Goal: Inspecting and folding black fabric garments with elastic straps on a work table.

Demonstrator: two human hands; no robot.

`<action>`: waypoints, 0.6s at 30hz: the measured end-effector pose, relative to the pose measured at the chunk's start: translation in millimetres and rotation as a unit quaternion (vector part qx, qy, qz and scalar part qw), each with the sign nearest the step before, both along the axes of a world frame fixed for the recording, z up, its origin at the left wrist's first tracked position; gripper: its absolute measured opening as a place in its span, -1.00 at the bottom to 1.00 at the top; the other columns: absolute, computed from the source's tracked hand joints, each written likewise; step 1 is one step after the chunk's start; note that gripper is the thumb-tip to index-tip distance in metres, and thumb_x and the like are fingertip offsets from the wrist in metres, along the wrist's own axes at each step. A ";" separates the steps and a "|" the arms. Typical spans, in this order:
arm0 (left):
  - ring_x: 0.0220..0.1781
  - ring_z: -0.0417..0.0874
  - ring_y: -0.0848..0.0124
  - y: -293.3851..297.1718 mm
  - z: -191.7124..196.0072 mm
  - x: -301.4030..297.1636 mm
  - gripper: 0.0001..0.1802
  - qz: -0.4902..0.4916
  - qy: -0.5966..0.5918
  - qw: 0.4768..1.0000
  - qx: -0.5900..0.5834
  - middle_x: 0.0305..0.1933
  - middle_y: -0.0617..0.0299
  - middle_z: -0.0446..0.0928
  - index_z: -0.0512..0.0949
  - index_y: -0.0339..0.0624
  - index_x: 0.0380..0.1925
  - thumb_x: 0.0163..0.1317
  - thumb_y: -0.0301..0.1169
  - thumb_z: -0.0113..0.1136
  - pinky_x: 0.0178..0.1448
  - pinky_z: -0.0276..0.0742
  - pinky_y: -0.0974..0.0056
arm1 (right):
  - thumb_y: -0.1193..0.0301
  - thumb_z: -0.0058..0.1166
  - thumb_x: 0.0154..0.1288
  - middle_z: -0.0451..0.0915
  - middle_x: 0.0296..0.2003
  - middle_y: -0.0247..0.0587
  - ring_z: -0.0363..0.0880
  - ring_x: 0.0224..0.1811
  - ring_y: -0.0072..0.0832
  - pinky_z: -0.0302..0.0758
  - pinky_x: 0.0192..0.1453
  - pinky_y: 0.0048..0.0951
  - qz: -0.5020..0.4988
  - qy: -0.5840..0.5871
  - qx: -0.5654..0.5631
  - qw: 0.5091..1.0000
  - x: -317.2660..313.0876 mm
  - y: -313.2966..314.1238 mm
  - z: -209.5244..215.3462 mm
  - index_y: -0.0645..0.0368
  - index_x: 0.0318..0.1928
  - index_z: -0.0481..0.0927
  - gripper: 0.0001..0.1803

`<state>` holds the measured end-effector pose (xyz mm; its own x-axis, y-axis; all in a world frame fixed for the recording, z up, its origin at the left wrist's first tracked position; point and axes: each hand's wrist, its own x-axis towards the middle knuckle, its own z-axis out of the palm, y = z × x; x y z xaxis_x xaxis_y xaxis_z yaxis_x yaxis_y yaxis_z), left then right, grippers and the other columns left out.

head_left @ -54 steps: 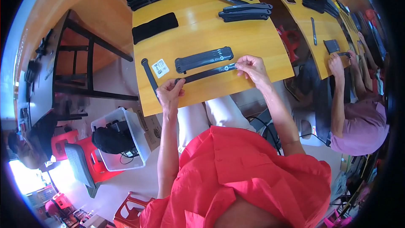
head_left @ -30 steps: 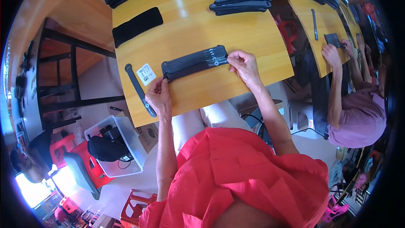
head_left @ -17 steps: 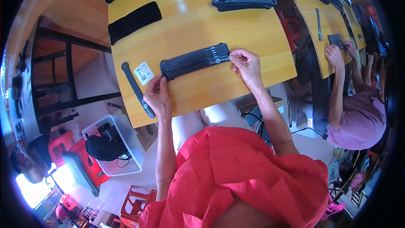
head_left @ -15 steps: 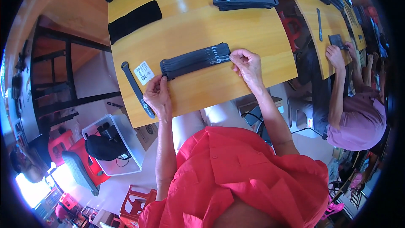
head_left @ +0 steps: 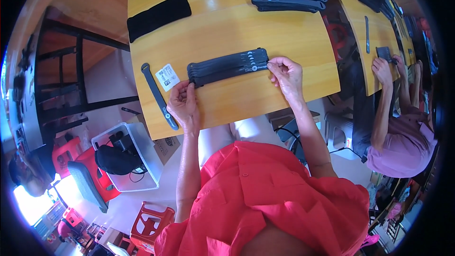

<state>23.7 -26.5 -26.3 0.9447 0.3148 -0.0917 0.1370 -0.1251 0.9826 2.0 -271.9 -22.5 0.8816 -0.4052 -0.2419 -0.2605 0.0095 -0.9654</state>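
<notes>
Several black straps already lie overlapped in a row (head_left: 219,63) on the near bench (head_left: 237,100); the left hand (head_left: 184,104) and right hand (head_left: 288,77) have fingers pinching opposite ends of the nearest strap (head_left: 237,72). One loose strap (head_left: 158,94) lies outside it, left; a strap stack (head_left: 288,1) sits far right.

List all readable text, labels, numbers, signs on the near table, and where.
Strap stack: white logo and lettering; wording not copied here.
Loose strap: white logo; lettering too small to read.
Far straps: white print, too small.
White label: square codes; print too small.
</notes>
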 end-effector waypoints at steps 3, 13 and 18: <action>-0.60 0.38 0.69 -1.2 -2.6 0.4 -0.92 -0.002 -0.002 1.000 0.016 -0.57 0.35 0.49 0.53 -0.31 -0.36 0.13 -0.55 0.17 -0.54 0.30 0.59 | 0.51 0.15 0.14 0.47 -0.67 -0.42 0.42 -0.69 -0.77 0.27 -0.72 -0.77 -0.012 -0.003 -0.009 1.000 -0.4 -0.2 1.0 0.22 -0.36 0.57 -0.94; -0.61 0.38 0.69 -0.3 -5.8 0.4 -0.92 -0.003 -0.015 0.998 0.053 -0.59 0.36 0.48 0.54 -0.29 -0.36 0.15 -0.52 0.16 -0.54 0.33 0.58 | 0.55 0.11 0.15 0.47 -0.66 -0.39 0.40 -0.69 -0.74 0.30 -0.71 -0.73 -0.001 -0.008 0.013 1.000 -0.7 -0.1 1.0 0.28 -0.34 0.56 -0.93; -0.62 0.38 0.70 -1.4 -3.4 0.6 -0.93 0.001 -0.003 0.999 0.053 -0.58 0.35 0.49 0.54 -0.29 -0.36 0.15 -0.53 0.16 -0.54 0.33 0.59 | 0.55 0.10 0.16 0.47 -0.66 -0.39 0.41 -0.69 -0.75 0.30 -0.71 -0.73 0.003 -0.004 0.014 1.000 -0.2 0.2 1.6 0.27 -0.32 0.56 -0.93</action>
